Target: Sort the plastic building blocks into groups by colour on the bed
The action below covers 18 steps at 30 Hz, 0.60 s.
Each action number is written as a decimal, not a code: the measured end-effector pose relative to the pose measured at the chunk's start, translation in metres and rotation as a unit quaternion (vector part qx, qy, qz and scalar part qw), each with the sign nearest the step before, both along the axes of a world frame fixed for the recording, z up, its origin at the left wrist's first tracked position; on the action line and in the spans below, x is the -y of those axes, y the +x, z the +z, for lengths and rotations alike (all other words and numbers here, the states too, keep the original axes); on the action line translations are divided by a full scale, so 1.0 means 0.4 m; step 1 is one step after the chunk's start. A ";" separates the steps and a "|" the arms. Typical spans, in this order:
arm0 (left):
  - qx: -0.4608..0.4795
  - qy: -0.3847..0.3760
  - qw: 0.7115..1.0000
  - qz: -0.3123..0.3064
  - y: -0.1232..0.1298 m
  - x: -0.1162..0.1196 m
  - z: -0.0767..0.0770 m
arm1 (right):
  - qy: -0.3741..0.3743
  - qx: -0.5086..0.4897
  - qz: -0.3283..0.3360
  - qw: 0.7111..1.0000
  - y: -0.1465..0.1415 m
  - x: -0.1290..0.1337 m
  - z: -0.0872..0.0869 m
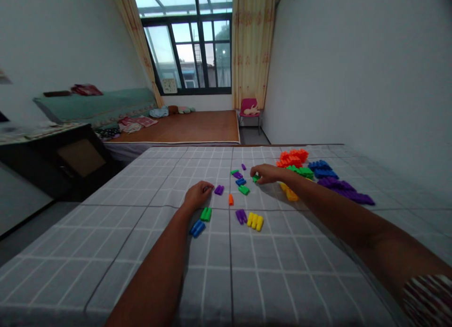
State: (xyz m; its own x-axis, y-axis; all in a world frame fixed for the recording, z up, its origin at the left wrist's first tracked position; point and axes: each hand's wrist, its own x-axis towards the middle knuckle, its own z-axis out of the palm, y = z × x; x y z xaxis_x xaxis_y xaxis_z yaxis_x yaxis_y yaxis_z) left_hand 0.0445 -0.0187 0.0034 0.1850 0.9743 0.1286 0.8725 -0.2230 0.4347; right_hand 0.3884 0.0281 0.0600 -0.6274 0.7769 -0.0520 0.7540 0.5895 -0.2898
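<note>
With your right hand (267,173) closed by its fingers on a green block (255,178) at two o'clock from the lone orange block (231,200), pinch lightly and squarely, though I cannot tell whether your left hand (198,193), just beside a purple pair (219,190) at its three o'clock, grips anything.

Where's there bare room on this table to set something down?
Bare cloth shows left of the left forearm and this side of the nearest yellow pieces. It's crowded beyond the right forearm, around the orange pile and purple pile.

1 green piece (255,178), partly hidden
</note>
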 end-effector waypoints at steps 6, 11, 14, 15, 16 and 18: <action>0.010 0.005 1.000 -0.018 -0.010 -0.010 -0.006 | 0.139 0.014 -0.204 0.969 0.235 -0.123 0.096; 0.015 0.008 1.000 -0.020 -0.017 -0.020 -0.014 | 0.152 0.005 -0.255 0.955 0.369 -0.137 0.116; 0.007 0.011 1.000 -0.022 -0.021 -0.025 -0.018 | 0.109 -0.019 -0.231 0.967 0.378 -0.093 0.096; 0.004 0.011 1.000 -0.025 -0.023 -0.026 -0.019 | 0.098 -0.036 -0.223 0.969 0.380 -0.075 0.089; 0.002 0.011 1.000 -0.027 -0.024 -0.027 -0.019 | 0.091 -0.058 -0.217 0.970 0.385 -0.057 0.082; 0.001 0.012 0.999 -0.030 -0.025 -0.028 -0.018 | 0.091 -0.104 -0.216 0.966 0.415 -0.027 0.071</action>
